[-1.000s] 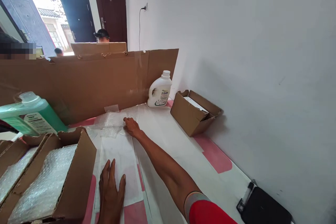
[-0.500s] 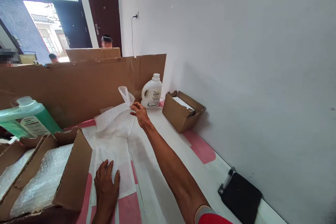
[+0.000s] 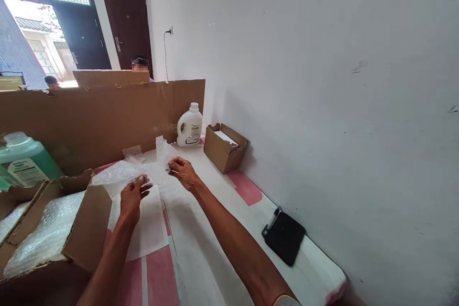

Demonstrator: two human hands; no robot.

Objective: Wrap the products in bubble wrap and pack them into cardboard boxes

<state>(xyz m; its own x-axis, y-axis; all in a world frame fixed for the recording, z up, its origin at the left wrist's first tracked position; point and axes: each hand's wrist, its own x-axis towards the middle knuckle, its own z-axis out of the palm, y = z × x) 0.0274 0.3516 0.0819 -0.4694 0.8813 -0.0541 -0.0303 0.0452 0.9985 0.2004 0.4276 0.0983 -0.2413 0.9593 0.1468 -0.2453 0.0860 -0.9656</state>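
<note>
tabletop (image 3: 195,258) box (image 3: 89,229) holds bubblewrap (image 3: 46,234), right hand (image 3: 183,172) pinching more.

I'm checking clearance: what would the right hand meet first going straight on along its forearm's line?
The bubble wrap the right hand pinches; beyond that, probably the brown cardboard panel, though depth is unclear.

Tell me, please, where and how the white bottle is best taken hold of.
Probably by its loop handle, coming from the left: the white bottle stands upright with the handle on that side, the cardboard panel behind it and the small box to its right.
</note>
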